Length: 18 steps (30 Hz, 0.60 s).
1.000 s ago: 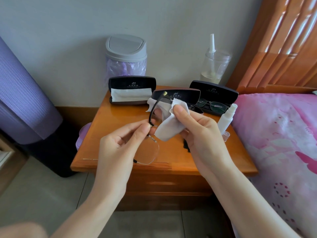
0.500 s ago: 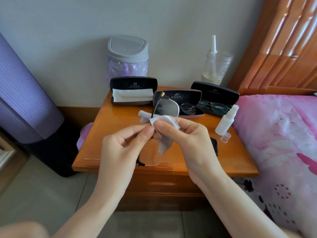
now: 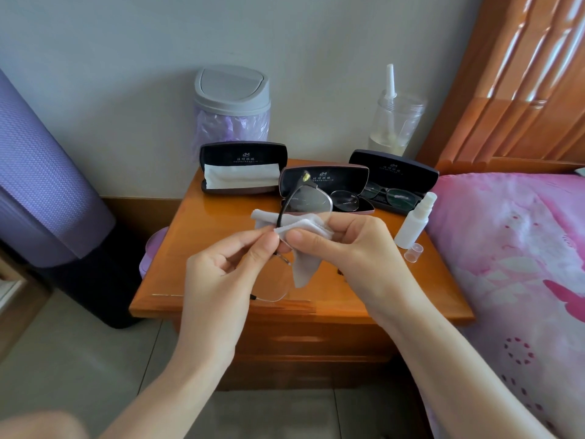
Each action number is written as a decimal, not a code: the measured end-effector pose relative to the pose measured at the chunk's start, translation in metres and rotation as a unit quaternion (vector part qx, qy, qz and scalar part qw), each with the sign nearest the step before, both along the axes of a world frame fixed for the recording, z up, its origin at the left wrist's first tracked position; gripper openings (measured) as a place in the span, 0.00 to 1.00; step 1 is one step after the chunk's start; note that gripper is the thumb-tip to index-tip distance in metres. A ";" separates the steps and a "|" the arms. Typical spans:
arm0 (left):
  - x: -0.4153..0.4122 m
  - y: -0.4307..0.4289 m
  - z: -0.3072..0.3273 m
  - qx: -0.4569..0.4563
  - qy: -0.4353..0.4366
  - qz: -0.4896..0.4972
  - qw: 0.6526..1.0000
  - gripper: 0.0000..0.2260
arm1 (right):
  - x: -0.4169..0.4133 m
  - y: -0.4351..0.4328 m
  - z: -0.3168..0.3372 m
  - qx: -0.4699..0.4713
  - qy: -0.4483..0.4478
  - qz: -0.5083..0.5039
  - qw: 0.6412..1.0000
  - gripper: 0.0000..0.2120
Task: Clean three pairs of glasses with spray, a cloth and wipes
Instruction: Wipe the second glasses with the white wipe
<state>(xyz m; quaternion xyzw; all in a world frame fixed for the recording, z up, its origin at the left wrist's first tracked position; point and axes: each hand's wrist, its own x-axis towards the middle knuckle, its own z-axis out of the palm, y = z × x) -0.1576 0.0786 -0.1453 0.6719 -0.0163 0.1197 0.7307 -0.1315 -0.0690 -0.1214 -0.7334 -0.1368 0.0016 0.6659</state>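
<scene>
Both hands are held together above the bedside table (image 3: pixel 215 248). By the left hand (image 3: pixel 221 274) a pair of black half-rim glasses (image 3: pixel 308 199) is pinched near the bridge between thumb and forefinger. By the right hand (image 3: pixel 357 248) a white cleaning cloth (image 3: pixel 304 228) is pinched against the same part of the frame, with a loose corner left hanging below.

A second ago the cloth was folded over the upper lens under the right fingertips, and the frame was seen nearly edge-on. Since then the cloth has been drawn down to the bridge, and the glasses have been turned so that the upper lens is bared and faces the camera. The wipe of that lens is therefore judged to be finished or nearly so. The lower lens, seen under the left thumb, is likely to be treated next.

Two more pairs are seen lying in open cases at the back: one in the middle case (image 3: pixel 323 179), one in the right-hand case (image 3: pixel 392 167). Whether those have been cleaned cannot be told. A folded white cloth is held in the left-hand case (image 3: pixel 243 153). The spray bottle (image 3: pixel 414 221) stands uncapped near the bed, with its clear cap (image 3: pixel 413 251) just beside it.
</scene>
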 end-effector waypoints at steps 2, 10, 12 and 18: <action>0.001 0.001 0.001 0.002 -0.001 0.004 1.000 0.07 | 0.001 -0.003 0.001 0.004 -0.002 -0.001 1.000 0.04; 0.003 0.005 0.003 0.019 -0.014 0.007 1.000 0.07 | 0.006 -0.009 0.002 -0.037 -0.020 -0.035 0.998 0.05; 0.004 0.007 0.005 0.038 -0.026 0.008 0.999 0.07 | 0.007 -0.011 0.001 -0.028 -0.011 -0.038 0.999 0.05; 0.005 0.013 0.005 0.108 -0.050 -0.002 0.993 0.07 | 0.012 -0.017 0.002 0.003 0.005 -0.063 0.998 0.09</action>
